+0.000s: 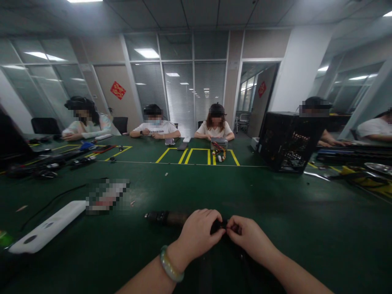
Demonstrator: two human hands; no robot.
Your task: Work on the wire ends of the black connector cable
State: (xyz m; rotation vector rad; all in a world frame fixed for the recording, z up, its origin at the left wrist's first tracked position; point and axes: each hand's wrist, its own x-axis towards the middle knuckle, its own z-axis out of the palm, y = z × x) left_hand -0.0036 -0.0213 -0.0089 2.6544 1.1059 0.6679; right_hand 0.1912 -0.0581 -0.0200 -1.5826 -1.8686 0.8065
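Note:
A dark cylindrical tool with a ringed collar and a small shiny metal tip at its left end lies across the green table in front of me. My left hand is curled around its right end, thumb and fingers closed on the dark part. Touching close by, my right hand is closed in a pinch at that same end. Whatever sits between its fingertips is small, dark and mostly hidden. A dark strip, perhaps a cable, runs below the right hand, too dim to make out.
A white power strip with a black cable lies to the left, beside a pixelated flat object. A black computer case stands at the right. Several people sit across the table. Black parts and cables lie far left; a yellow bundle lies right.

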